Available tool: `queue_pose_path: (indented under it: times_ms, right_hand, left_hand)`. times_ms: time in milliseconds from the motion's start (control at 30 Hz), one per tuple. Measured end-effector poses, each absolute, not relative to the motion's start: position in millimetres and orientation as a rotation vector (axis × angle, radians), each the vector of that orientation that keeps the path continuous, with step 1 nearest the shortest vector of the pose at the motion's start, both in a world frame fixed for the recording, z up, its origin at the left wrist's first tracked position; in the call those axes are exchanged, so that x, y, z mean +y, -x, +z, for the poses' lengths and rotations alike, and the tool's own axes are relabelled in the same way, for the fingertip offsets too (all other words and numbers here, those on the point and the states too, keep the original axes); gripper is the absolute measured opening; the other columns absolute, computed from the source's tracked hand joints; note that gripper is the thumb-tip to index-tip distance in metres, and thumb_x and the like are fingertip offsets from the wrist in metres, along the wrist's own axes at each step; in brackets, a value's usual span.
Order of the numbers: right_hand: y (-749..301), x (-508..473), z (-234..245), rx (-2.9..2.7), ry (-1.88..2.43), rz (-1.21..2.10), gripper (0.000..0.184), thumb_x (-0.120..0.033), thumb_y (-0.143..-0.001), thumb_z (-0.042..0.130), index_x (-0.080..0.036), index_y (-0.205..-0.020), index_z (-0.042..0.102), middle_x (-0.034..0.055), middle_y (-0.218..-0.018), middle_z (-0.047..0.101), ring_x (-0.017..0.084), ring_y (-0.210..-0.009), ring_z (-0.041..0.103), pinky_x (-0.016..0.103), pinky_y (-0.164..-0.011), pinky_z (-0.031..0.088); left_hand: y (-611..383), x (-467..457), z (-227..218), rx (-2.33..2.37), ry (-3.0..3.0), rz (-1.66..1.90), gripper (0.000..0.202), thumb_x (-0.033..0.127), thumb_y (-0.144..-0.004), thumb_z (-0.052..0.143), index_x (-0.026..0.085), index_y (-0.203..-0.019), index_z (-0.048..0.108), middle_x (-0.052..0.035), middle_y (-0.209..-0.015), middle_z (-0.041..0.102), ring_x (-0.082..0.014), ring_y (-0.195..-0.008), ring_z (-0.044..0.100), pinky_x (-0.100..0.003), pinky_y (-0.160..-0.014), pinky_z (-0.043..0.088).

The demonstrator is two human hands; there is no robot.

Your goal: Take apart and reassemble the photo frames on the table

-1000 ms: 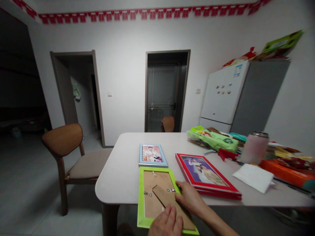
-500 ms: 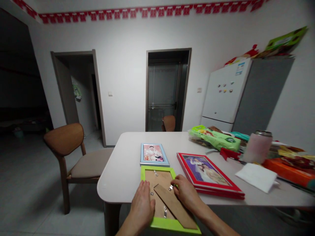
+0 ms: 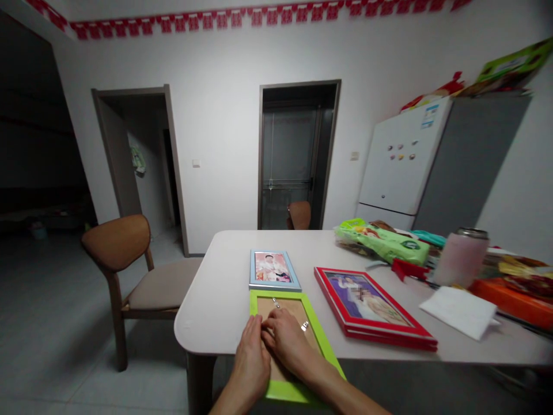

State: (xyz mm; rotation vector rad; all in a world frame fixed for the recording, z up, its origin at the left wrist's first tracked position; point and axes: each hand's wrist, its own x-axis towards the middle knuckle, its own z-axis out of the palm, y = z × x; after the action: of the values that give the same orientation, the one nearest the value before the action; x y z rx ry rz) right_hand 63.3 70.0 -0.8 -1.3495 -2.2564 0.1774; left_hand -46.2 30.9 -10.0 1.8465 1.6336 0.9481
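left hand sits back upward, right hand close beside with fingers curled.

- You have before you a bright green rectangular picture frame; its flat backing board is light brown, with silver metal clips.
- You can see also a pale blue rectangular frame, around a pink and white photo.
- The stacked red rectangular frames show you a silver inner line; the upper photo has a purple background.
- Your smooth tabletop is plain whitish.
- The pale pink cylindrical bottle has a silver-coloured lid.
- The red wall trim repeats one square motif.
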Motion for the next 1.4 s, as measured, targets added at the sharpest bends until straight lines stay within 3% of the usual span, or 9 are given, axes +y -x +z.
queue_pose_path:
  times_ms: [467, 867, 1033, 1167, 1400]
  right_hand:
    - [-91, 128, -2, -2.088, 1.676, 0.082, 0.027, -0.022, -0.075, 0.039, -0.014, -0.075, 0.065, 0.0099, -0.082, 0.06, 0.018, -0.081, 0.051, 0.026, -0.073, 0.033]
    - [-91, 120, 8, -2.169, 1.584, 0.196, 0.028, -0.021, -0.073, 0.041, -0.017, -0.085, 0.066, 0.0085, -0.088, 0.063, 0.016, -0.078, 0.054, 0.026, -0.073, 0.038]
    - [-118, 82, 25, -2.318, 1.284, 0.464, 0.035, -0.023, -0.068, 0.047, -0.021, -0.101, 0.059, 0.0075, -0.111, 0.053, 0.017, -0.103, 0.046, 0.029, -0.089, 0.032]
    - [-134, 48, 32, -2.441, 1.195, 0.786, 0.026, -0.021, -0.058, 0.057, -0.026, -0.082, 0.066, 0.0033, -0.122, 0.043, 0.019, -0.113, 0.037, 0.032, -0.095, 0.026]
    - [-122, 42, 18, -2.301, 1.257, 0.692, 0.012, -0.023, -0.062, 0.055, -0.023, -0.066, 0.067, 0.0039, -0.115, 0.048, 0.019, -0.108, 0.041, 0.033, -0.093, 0.028]
  left_hand:
    - [44, 34, -7, 1.665, -1.982, 0.873, 0.064, -0.004, -0.058, 0.035, 0.002, -0.122, 0.032, -0.0107, -0.13, 0.034, -0.0134, -0.12, 0.027, -0.021, -0.102, 0.016]
    - [42, 34, -3, 1.709, -1.968, 0.841, 0.062, -0.004, -0.06, 0.035, 0.0, -0.122, 0.031, -0.0132, -0.13, 0.033, -0.0152, -0.121, 0.026, -0.023, -0.102, 0.016]
    - [44, 37, -3, 1.678, -1.912, 0.897, 0.065, -0.004, -0.059, 0.036, 0.006, -0.123, 0.032, -0.0104, -0.13, 0.034, -0.0138, -0.12, 0.028, -0.023, -0.101, 0.017]
    - [44, 39, -5, 1.663, -1.914, 0.942, 0.065, -0.003, -0.058, 0.036, 0.007, -0.122, 0.032, -0.0103, -0.13, 0.035, -0.0134, -0.12, 0.027, -0.023, -0.101, 0.016]
    - [43, 39, -8, 1.687, -1.862, 0.938, 0.067, -0.004, -0.057, 0.036, 0.01, -0.123, 0.033, -0.0076, -0.13, 0.034, -0.0122, -0.121, 0.026, -0.022, -0.101, 0.015]
